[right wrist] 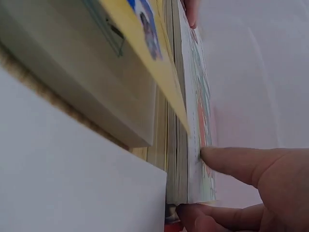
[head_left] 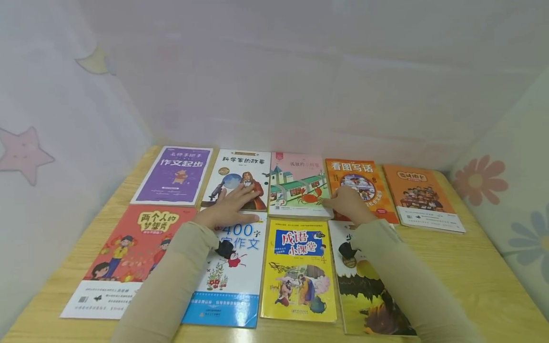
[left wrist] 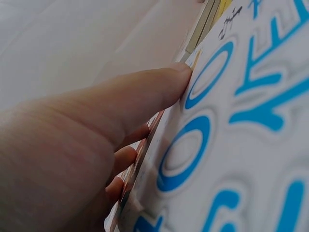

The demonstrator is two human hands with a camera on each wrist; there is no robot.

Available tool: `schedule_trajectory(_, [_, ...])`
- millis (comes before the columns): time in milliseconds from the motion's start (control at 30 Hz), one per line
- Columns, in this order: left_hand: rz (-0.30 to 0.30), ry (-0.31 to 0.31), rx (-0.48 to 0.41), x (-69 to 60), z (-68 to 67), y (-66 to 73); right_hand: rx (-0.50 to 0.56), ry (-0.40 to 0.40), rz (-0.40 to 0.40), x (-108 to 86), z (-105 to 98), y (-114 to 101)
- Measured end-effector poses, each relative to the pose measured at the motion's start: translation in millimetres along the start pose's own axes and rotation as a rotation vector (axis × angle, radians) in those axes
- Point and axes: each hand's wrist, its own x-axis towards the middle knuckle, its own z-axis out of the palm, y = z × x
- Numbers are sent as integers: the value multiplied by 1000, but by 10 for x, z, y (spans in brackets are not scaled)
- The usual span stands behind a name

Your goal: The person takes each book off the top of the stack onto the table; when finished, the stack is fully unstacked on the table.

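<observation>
Fingers spread, my left hand (head_left: pixel 229 208) rests across the lower part of a white book with a long-haired figure (head_left: pixel 251 186). Its thumb (left wrist: pixel 159 87) touches the top edge of the white-and-blue "400" book (head_left: pixel 246 274). My right hand (head_left: pixel 350 205) pinches the lower right corner of a pink book with a crab and green train (head_left: pixel 300 176). In the right wrist view its thumb (right wrist: pixel 231 162) presses on the cover, while the fingers (right wrist: pixel 227 215) lie against the book's side edge. Beneath that hand is part of an orange book (head_left: pixel 381 193).
A purple book (head_left: pixel 173 176) and a red book (head_left: pixel 128 228) lie at the left. A yellow book (head_left: pixel 300 281) and a dark landscape book (head_left: pixel 364 295) are in the front row. Another orange book (head_left: pixel 422 193) lies far right on the wooden table (head_left: pixel 467 286). Pale sheeting (head_left: pixel 300 85) stands behind.
</observation>
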Motion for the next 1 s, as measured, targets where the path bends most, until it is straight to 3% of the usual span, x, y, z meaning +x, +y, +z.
schedule_trajectory(300, [-13,-7,1,-38,-44,16,28,-31,36,29,122,-84])
schedule_trajectory(667, [-7,5,-12,-18,-51,14,99,-39,71,132,101,13])
schedule_trajectory(1000, [9,-3,-11,-20,-16,10,177,-3,88,63,125,69])
